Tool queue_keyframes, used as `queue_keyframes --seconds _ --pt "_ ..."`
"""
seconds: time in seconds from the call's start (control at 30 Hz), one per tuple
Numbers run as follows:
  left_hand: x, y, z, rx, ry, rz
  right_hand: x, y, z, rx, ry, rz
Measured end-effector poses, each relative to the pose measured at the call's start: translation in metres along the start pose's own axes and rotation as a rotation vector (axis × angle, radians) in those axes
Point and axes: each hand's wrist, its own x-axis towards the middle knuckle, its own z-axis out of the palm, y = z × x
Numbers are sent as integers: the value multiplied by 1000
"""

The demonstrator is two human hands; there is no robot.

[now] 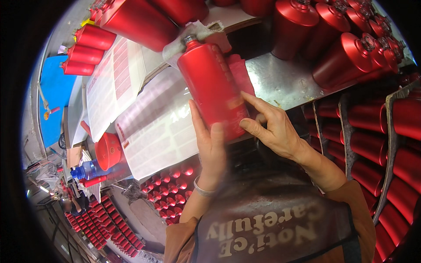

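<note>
A matte red bottle [206,76] with a short threaded neck lies tilted in front of me, its neck pointing away. Its lower end rests in my left hand [212,151], thumb and fingers along the left side and base. My right hand [274,127] has its thumb and forefinger against the lower right side, beside a small lighter patch on the surface. Under the neck end is a crumpled white cloth [173,52]; a pink-red cloth [243,76] shows just right of the bottle. A glossy printed sheet [162,127] lies left of my hands.
More red bottles stand at the far right [296,33] and far left [131,22] of the metal worktop [280,79]. Divided racks of red bottles [370,175] fill the right side. Stacked printed sheets [116,79], a red plastic dipper [108,151] and a blue bottle [90,170] are at left.
</note>
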Motion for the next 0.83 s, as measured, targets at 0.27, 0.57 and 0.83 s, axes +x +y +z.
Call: queue_keyframes --seconds 0.27,0.57,0.83 --pt "-1 -8 -1 171 50 71 -2 6 -2 -40 9 -62" --pt "-7 -5 -24 465 -49 320 12 17 -35 768 363 222" --pt "-5 -7 -20 558 9 357 2 -58 25 -460 193 -553"
